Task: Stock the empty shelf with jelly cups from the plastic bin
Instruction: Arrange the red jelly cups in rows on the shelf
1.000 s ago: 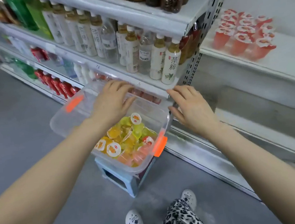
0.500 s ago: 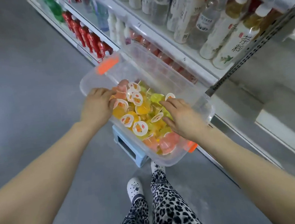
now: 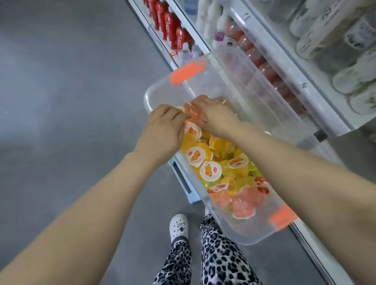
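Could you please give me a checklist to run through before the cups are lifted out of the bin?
1. Reach: left hand and right hand are inside the plastic bin: ok.
2. Grip on the orange jelly cup: fingers of both hands curl round it: ok.
3. Number of cups held: fingertips hidden: cannot tell.
4. Stock of jelly cups in the bin: plenty: ok.
5. Bin steady on the blue stool: it overhangs the stool: cannot tell.
6. Space on the empty shelf: out of view: cannot tell.
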{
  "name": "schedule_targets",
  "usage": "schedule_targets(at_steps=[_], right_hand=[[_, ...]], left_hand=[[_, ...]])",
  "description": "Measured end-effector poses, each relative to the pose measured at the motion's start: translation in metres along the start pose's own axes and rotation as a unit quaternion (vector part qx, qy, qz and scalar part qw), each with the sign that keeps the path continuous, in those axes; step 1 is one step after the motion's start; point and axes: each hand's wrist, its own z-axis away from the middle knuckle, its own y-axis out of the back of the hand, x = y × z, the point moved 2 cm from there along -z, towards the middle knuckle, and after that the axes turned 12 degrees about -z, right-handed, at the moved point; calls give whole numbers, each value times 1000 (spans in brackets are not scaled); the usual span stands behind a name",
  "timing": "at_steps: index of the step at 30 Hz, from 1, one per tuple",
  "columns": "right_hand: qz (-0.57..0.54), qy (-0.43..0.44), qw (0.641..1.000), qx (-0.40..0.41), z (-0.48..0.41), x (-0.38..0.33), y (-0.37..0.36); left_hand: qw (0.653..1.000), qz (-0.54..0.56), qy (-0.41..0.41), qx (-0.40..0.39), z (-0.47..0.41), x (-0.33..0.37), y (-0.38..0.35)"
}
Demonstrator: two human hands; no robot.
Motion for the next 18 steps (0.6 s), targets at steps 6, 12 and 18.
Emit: schedule_targets(at_steps=[6, 12, 18], right_hand=[[-117, -25, 992, 29, 9, 4, 0], [-73, -65, 994, 53, 51, 10, 19], [-90, -137, 982, 95, 103, 35, 31]], left_hand=[[1000, -11, -1, -1, 0, 1, 0], [996, -33, 7, -79, -3, 3, 7], [959, -88, -9, -268, -47, 5, 15]])
